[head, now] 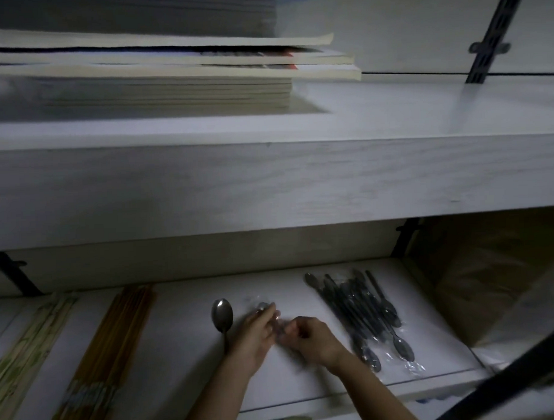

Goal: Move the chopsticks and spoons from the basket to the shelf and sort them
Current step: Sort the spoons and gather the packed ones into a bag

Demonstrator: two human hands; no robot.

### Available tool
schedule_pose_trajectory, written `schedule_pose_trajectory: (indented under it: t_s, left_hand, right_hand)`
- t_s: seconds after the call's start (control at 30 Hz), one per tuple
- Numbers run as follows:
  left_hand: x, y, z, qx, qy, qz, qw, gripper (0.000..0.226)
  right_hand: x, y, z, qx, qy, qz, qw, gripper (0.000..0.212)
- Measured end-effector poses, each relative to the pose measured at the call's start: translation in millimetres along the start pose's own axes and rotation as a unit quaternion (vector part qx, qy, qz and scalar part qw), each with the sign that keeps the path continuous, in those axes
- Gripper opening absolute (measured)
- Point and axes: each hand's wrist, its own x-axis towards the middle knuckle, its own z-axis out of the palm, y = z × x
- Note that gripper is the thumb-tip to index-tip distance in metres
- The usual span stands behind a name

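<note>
The sorting looks well advanced, in my judgement. On the lower shelf (180, 354) two groups of chopsticks lie at the left side: a pale pack (29, 344) at the edge and a yellow bundle (111, 347) just beside it. At the right a pile of spoons (361, 317) in clear plastic lies in a loose heap, apart from the chopsticks. In the middle one bare spoon (222, 317) lies alone, bowl away from the person. Next to it both hands meet over a wrapped spoon (262, 307), low over the shelf. The right hand (311, 337) has its fingers curled on the wrapper. The left hand (253, 339) lays its fingers almost straight along the spoon; the picture is blurred there, so I cannot tell if they pinch it. It seems the person is placing or unwrapping this spoon. The basket is not in view, so how many pieces are left in it I cannot say. The heap of spoons probably needs straightening.
</note>
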Motion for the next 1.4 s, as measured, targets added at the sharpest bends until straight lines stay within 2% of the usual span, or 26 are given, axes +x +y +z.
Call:
schedule_pose_trajectory:
  t_s: [0.03,0.07,0.13,0.2,0.23,0.27,0.33,0.4,0.53,0.63,0.73,0.83,0.93,1.03,1.2,1.3,1.37,1.4]
  left_hand:
    - [1,1,1,-0.030,-0.003,0.002,1.000,0.013]
    - [1,1,1,-0.053,-0.006,0.005,0.999,0.017]
    - [0,3,1,-0.090,0.002,0.012,0.996,0.022]
    - [0,5,0,-0.100,0.022,0.018,0.995,0.023]
    - [-1,7,0,-0.096,0.029,0.020,0.995,0.023]
    - [-2,7,0,-0.087,0.033,0.024,0.995,0.022]
    - [-2,7,1,-0.069,0.035,0.030,0.997,0.021]
    - [-4,7,4,-0.061,0.036,0.034,0.997,0.018]
    - [-5,5,11,-0.065,0.036,0.026,0.997,0.017]
    - [-5,5,16,-0.061,0.025,0.022,0.998,0.017]
    - [-6,5,21,-0.059,0.014,0.022,0.998,0.016]
    - [-8,7,26,-0.056,0.008,0.023,0.998,0.017]
    - [-8,6,29,-0.055,0.004,0.025,0.998,0.017]
    - [-7,2,29,-0.053,-0.003,0.023,0.998,0.017]
    - [-12,3,32,-0.114,0.002,0.003,0.993,0.023]
    - [-15,7,33,-0.154,0.006,-0.014,0.988,0.031]
    - [-16,6,31,-0.151,-0.001,-0.014,0.988,0.029]
    - [-17,5,30,-0.144,-0.010,-0.011,0.989,0.028]
  right_hand:
    - [0,1,-1,-0.008,-0.012,-0.006,1.000,0.013]
    - [2,3,-3,-0.032,0.009,-0.014,0.999,0.013]
    - [9,11,-14,-0.098,0.151,-0.013,0.984,0.015]
    - [16,21,-35,-0.165,0.312,0.003,0.936,0.021]
    - [18,27,-46,-0.210,0.344,0.024,0.915,0.025]
    - [18,32,-56,-0.250,0.341,0.053,0.904,0.029]
    - [18,41,-68,-0.285,0.290,0.094,0.909,0.037]
    - [17,46,-72,-0.272,0.265,0.107,0.919,0.035]
    - [17,43,-75,-0.242,0.279,0.116,0.922,0.026]
    - [15,35,-73,-0.243,0.322,0.054,0.913,0.026]
    - [12,20,-67,-0.185,0.363,-0.022,0.913,0.022]
    - [10,8,-54,-0.108,0.323,-0.056,0.938,0.021]
    - [5,4,-36,-0.151,0.266,-0.106,0.946,0.026]
    - [-8,-6,-16,-0.201,0.180,-0.141,0.953,0.043]
    - [-16,-12,8,-0.325,0.151,-0.131,0.924,0.054]
    - [-15,-8,16,-0.366,0.200,-0.136,0.899,0.059]
    - [-13,-7,20,-0.415,0.225,-0.144,0.870,0.063]
    - [-13,-8,21,-0.416,0.230,-0.148,0.867,0.061]
